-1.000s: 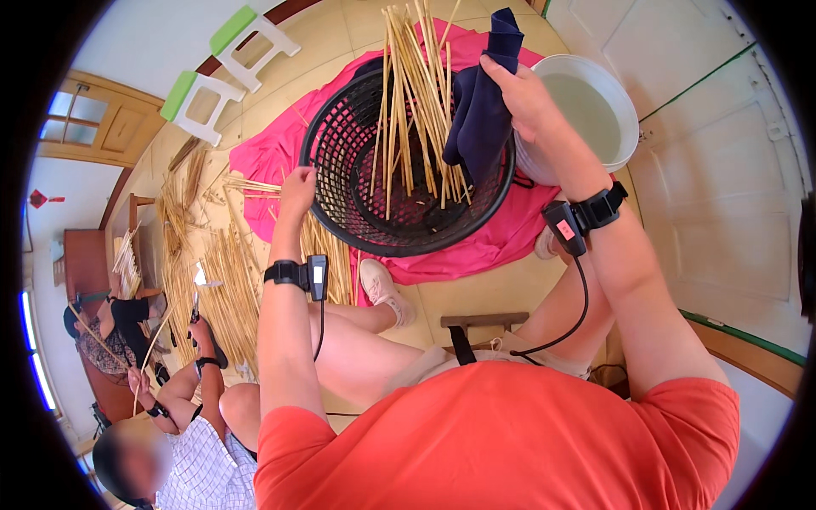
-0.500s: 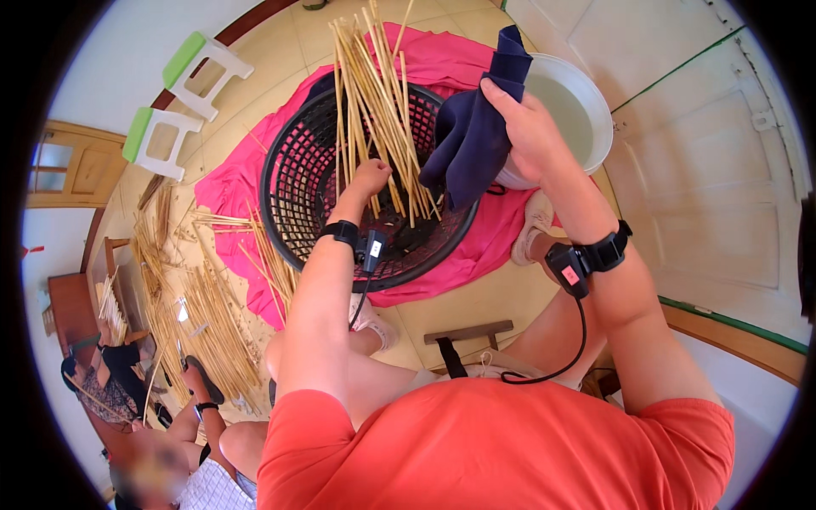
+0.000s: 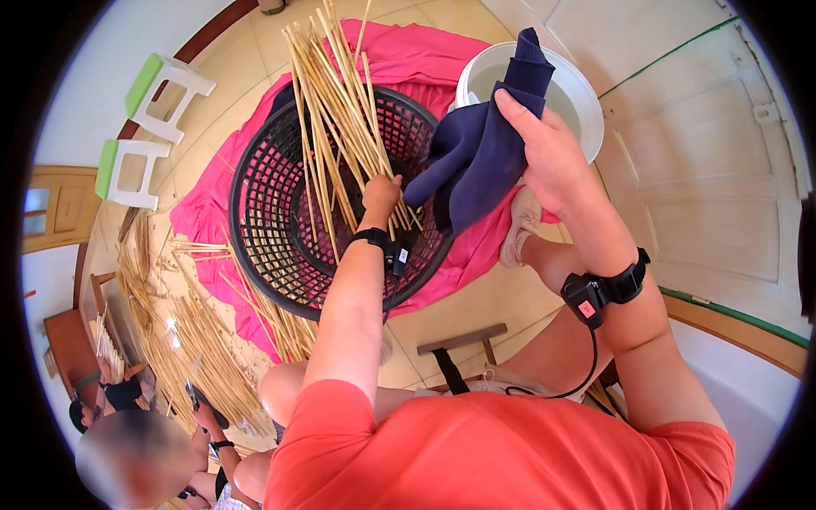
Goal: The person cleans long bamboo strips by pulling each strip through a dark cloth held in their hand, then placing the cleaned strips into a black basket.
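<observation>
Straw stalks [image 3: 336, 110] stood as a bundle in the black mesh basket [image 3: 272, 212], centre-left of frame, long axis running from the basket floor up toward the top edge, leaning slightly left. Left hand [image 3: 380, 194] was closed around the lower ends of the stalks, at the bundle's bottom right; it was the nearer hand by far. Right hand [image 3: 548, 153], upper right of centre, gripped a dark navy cloth [image 3: 480, 153] that hung just right of the stalks, apart from them as far as I could tell. White bucket [image 3: 578, 93] sat behind the cloth, upper right. Pink sheet [image 3: 408, 51] lay under the basket. Loose straw [image 3: 170, 331] littered the floor lower left. No packages, labels or signs were legible; two white-and-green stools [image 3: 149, 127] stood upper left.
</observation>
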The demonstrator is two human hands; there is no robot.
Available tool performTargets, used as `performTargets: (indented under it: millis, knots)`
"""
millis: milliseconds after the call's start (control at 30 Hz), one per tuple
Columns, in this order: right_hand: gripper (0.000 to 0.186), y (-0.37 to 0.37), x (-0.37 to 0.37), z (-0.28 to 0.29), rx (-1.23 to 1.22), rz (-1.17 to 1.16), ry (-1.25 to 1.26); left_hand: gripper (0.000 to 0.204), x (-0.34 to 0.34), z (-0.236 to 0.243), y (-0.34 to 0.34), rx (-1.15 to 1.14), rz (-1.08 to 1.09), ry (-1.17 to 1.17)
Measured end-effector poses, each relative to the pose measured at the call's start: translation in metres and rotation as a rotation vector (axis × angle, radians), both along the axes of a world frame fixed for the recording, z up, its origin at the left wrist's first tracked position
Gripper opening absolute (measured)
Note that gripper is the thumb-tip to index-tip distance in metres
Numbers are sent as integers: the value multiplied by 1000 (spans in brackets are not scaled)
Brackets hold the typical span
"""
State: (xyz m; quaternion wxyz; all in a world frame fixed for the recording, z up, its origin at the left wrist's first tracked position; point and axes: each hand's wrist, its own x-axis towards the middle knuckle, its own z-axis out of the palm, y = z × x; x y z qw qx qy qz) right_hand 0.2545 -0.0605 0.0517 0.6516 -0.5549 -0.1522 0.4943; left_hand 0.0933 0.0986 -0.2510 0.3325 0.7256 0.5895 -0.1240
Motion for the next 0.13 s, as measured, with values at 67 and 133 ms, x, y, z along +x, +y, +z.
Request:
performTargets:
  millis: [67, 133]
  knots:
    - [28, 0, 0, 0, 27, 3, 12, 44, 9, 5, -7, 62, 42, 53]
    - [29, -1, 2, -5, 52, -10, -10, 45, 16, 19, -13, 90, 74, 98]
